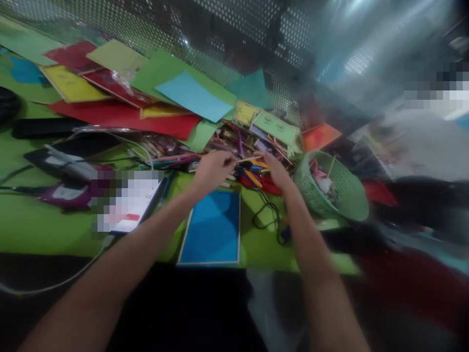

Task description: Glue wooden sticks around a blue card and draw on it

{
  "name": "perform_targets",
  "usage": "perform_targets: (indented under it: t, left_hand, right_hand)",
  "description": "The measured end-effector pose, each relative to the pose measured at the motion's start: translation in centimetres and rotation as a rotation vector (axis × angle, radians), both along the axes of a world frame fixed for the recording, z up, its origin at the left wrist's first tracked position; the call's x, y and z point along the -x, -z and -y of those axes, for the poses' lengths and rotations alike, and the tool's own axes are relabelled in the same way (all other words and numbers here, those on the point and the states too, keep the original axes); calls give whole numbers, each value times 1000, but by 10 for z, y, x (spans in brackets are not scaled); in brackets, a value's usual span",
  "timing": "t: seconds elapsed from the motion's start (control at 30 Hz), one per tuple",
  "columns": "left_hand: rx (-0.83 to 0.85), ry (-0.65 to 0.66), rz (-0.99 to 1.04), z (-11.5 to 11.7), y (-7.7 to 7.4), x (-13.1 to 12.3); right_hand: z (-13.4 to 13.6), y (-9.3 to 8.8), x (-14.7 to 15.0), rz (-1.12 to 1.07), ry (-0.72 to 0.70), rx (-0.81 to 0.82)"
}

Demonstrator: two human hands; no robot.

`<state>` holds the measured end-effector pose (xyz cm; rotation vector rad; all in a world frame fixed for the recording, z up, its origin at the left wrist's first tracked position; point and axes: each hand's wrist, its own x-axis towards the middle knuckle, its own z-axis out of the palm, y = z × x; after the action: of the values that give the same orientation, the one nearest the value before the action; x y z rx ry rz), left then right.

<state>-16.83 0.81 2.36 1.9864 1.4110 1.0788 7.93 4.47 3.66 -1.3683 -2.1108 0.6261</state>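
Above the crowded middle of the table, my left hand (215, 168) is closed, with fingertips pinched at one end of a thin pale wooden stick (250, 159). The stick's other end meets the fingers of my right hand (274, 168), which are also closed on it. Nearer to me, between my forearms, lies a blue card (210, 230) with narrow pale strips along its edges. Just below the stick are scissors with orange and yellow handles (252, 178), partly hidden among other tools and a red item.
Coloured paper sheets (194, 95) pile up at the back left against a perforated metal panel (234, 29). A green basket (304, 183) with scraps stands right. At left lie a phone (128, 208), a purple device (66, 193) and cables. A dark cord (258, 217) curls near my right forearm.
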Motion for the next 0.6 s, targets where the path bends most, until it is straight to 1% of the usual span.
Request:
perform_targets:
  t: [0.07,0.13,0.2,0.27,0.33,0.4,0.5,0.6]
  left_hand:
    - [61,-23,97,-11,4,3]
    - [115,-45,188,-16,11,6]
    - [156,-58,263,-17,18,9]
    - [187,-53,324,-15,23,13]
    - [211,-39,376,-12,25,16]
    - [230,-28,423,-9,25,19]
    - [250,-20,487,-7,25,22]
    - [253,-11,550,-8,26,24]
  right_hand:
    - [-10,5,0,86,18,27]
    - [-13,13,0,306,7,15]
    - [-11,21,1,503,9,-9]
    - [-9,29,3,604,31,-40]
    - [-9,34,6,613,71,-69]
    - [-11,34,10,552,109,-83]
    - [-15,27,12,469,134,-90]
    - [-14,17,7,364,122,-93]
